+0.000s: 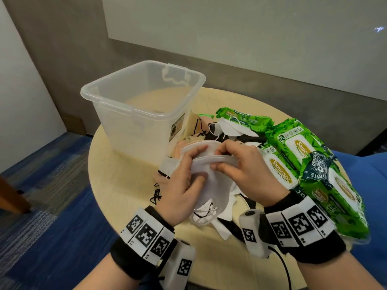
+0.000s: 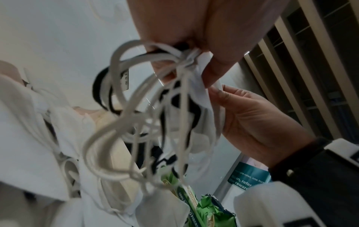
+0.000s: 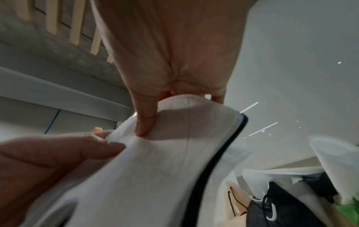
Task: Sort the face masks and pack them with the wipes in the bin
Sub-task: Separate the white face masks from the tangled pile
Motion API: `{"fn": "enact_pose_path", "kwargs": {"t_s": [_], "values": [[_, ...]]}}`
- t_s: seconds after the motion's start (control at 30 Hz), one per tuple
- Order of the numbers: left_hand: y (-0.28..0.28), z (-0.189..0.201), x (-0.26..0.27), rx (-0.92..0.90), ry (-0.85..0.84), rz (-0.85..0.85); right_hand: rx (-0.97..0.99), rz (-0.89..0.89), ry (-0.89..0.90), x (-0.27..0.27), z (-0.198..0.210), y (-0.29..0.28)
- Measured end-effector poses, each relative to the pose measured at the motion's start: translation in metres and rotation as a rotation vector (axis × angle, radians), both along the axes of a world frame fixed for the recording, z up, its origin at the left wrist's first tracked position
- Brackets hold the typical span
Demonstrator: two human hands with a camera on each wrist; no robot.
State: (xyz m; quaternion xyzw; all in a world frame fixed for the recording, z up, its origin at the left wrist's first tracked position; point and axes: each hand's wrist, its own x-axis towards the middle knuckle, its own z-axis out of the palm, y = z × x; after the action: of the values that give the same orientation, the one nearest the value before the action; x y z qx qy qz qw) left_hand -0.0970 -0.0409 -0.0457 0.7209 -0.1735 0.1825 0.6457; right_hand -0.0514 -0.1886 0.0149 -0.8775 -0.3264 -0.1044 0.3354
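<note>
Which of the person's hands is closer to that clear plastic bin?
Left. The left hand sits on the side toward the clear bin; the right hand is farther over, beside the wipes packs.

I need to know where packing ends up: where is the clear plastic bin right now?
In the head view the clear bin stands upright at the table's far left, left of the mask pile and beyond the left hand.

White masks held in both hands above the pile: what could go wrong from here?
1. The ear loops dangle tangled, white with black; lifting the white masks may drag a stray black one along.
2. The left hand and right hand pinch only the edges, so a mask could slip back into the pile.
3. The bin sits behind the pile; trailing loops might snag on its rim.
</note>
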Motion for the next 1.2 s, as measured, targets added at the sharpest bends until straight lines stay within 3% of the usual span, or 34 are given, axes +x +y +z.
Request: {"fn": "enact_pose_path", "kwargs": {"t_s": [0.13,0.27,0.5,0.77,1.03,1.2], "values": [[-0.003,0.0,0.001,0.004,-0.036,-0.006,0.214,0.042,0.172,-0.001,0.001,0.0],[-0.007,-0.001,-0.001,0.012,-0.06,0.008,0.258,0.049,0.23,0.0,-0.002,0.001],[-0.003,-0.004,-0.002,-0.009,-0.055,0.057,0.151,0.095,-0.072,-0.001,-0.006,-0.001],[0.0,-0.001,-0.001,-0.099,-0.006,0.039,0.219,0.144,-0.051,0.003,-0.008,-0.006],[0.005,0.002,-0.002,-0.095,0.109,0.045,0.277,0.171,0.123,0.003,-0.004,-0.011],[0.007,0.002,-0.003,-0.113,0.189,0.0,0.151,0.185,0.341,0.002,0.016,-0.019]]}}
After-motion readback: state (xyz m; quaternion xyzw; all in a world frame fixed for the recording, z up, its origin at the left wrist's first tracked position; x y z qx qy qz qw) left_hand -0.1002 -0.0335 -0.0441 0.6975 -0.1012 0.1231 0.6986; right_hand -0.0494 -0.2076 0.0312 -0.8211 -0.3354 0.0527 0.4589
